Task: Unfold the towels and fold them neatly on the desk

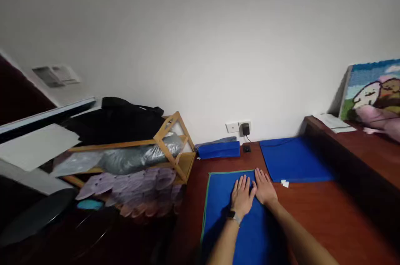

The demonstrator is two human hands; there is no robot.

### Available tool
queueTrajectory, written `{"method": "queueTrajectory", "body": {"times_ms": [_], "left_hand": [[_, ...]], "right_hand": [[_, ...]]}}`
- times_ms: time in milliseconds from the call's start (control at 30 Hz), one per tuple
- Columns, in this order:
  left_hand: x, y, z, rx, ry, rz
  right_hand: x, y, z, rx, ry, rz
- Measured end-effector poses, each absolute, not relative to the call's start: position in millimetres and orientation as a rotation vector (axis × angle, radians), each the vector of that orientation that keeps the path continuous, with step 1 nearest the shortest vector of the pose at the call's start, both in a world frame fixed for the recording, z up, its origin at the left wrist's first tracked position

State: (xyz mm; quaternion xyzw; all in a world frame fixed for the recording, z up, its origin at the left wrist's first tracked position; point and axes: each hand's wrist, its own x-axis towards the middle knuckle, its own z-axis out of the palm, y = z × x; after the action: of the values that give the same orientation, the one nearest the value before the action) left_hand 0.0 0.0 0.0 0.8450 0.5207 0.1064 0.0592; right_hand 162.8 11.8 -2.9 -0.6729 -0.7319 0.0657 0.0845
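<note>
A blue cloth (218, 202) with a green edge lies spread flat on the reddish-brown table. My left hand (242, 198), with a watch at the wrist, rests on the cloth with its fingers stretched out. Beside it my right hand (265, 188) lies flat at the cloth's far right corner, fingers extended. The left thumb is close to the right hand. Part of the cloth's right side is hidden by my right forearm and its shadow.
To the right lies another blue cloth (295, 160) with a white tag (284, 183). A folded blue cloth (219, 149) sits near the wall, below a plugged-in black adapter (245, 129). A wooden rack (173, 148) stands left; a raised brown ledge (353, 165) runs along the right.
</note>
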Motion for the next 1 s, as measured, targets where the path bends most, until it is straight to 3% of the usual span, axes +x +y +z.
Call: {"method": "queueTrajectory", "body": {"times_ms": [367, 1000], "left_hand": [[-118.8, 20.8, 10.5, 2.372, 2.042, 0.217], [-121.6, 26.8, 12.5, 2.395, 2.018, 0.254]], "right_hand": [[158.5, 13.5, 0.3, -2.050, -2.072, 0.270], [145.3, -75.1, 15.9, -2.141, -2.020, 0.357]]}}
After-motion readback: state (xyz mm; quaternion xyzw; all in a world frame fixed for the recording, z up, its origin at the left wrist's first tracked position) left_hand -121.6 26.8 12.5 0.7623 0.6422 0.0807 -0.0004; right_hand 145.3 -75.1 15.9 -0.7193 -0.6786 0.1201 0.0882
